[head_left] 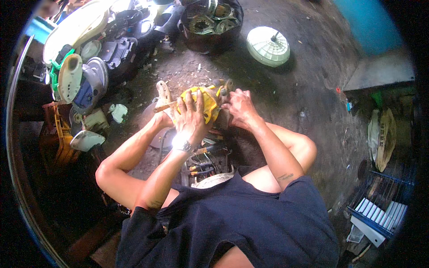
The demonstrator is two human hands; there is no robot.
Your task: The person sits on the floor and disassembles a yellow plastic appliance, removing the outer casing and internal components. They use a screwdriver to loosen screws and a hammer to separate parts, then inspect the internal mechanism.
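Note:
A yellow plastic-looking part [209, 103], rounded with a darker mechanism at its right end, is held between my bent legs. My left hand [192, 118] lies over its top, fingers spread across it and gripping it. At its right end is my right hand [241, 107], with curled fingers closed at the dark metal-looking piece [225, 89]; what they pinch is hidden. A short brown stick [165, 106] juts out left of the yellow part. Nearer my body lie several hand tools, among them pliers [201, 169] with yellow and black handles.
A heap of plastic casings [118, 53] fills the far left. Ahead stands a dark bucket [210, 40] of metal parts, with a round whitish ribbed cover [268, 46] to its right. A yellow crate [67, 136] is at left; a blue rack [380, 210] stands at lower right.

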